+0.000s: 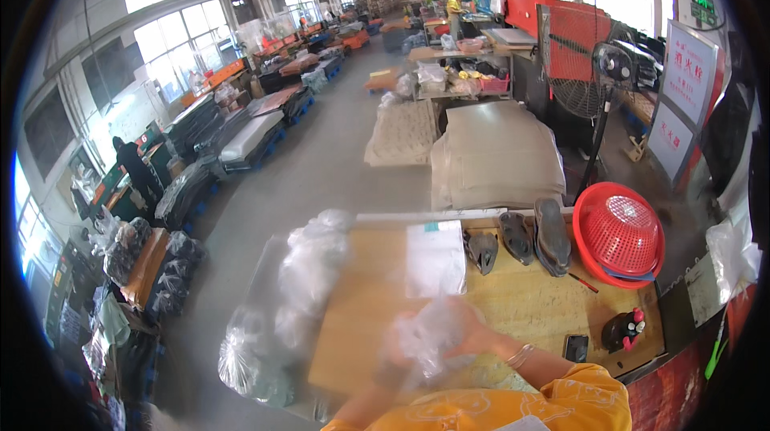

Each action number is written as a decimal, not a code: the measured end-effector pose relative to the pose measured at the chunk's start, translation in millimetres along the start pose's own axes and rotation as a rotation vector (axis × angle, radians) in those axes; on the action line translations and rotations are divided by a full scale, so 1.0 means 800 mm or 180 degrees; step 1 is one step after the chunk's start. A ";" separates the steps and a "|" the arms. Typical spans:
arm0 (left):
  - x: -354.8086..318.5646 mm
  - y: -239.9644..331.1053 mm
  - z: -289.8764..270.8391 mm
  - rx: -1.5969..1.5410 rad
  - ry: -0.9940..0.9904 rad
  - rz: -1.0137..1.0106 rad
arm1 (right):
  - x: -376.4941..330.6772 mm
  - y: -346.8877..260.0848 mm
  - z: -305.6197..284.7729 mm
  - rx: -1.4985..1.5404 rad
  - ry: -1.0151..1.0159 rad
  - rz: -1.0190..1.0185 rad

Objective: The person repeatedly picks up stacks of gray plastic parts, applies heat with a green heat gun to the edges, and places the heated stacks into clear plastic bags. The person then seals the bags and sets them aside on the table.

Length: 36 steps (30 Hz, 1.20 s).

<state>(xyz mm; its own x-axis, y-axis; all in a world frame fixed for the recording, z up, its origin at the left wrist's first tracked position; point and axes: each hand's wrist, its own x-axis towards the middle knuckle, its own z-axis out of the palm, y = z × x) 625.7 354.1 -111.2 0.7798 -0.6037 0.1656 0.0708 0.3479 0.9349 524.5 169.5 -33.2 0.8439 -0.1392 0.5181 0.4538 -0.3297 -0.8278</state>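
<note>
A bunched clear plastic bag [435,336] is held between my two hands above the worktable [361,271], all smeared by motion. My left hand [395,347] is closed on the bag's left side, its fingers mostly hidden by film and blur. On the other side my right hand [475,333] grips the same bag, with a bracelet [520,356] at the wrist. Whether anything lies inside the bag cannot be made out. Just beyond the hands lies a white paper sheet [435,261]. Filled clear bags [309,271] are heaped along the table's left side.
Dark shoe-sole-shaped pieces [552,237] stand at the table's far edge. A red plastic basket [619,230] sits at the right, above a phone [575,348] and a dark round holder [623,331]. Stacked sheets [501,154] and a standing fan [573,62] are beyond.
</note>
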 end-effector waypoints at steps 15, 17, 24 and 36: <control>-0.047 -0.012 -0.046 0.3956 -0.0117 0.0086 | 0.003 0.047 0.094 -0.0776 -0.1209 0.0800; -0.047 -0.042 -0.046 0.4030 -0.0219 0.0000 | 0.007 0.034 0.100 -0.1120 -0.1589 0.0847; -0.053 -0.035 -0.059 0.4066 -0.0243 -0.0142 | 0.045 0.019 0.092 -0.1381 -0.2363 0.0618; -0.052 -0.012 -0.080 0.4113 -0.0305 -0.0139 | 0.038 0.014 0.071 -0.1038 -0.1764 0.0541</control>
<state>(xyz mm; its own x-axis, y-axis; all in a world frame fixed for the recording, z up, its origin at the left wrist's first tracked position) 632.4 422.2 -147.3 0.7409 -0.6643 0.0990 -0.5951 -0.5809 0.5554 571.6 214.3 -38.8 0.9579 0.2577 0.1266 0.2650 -0.6233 -0.7357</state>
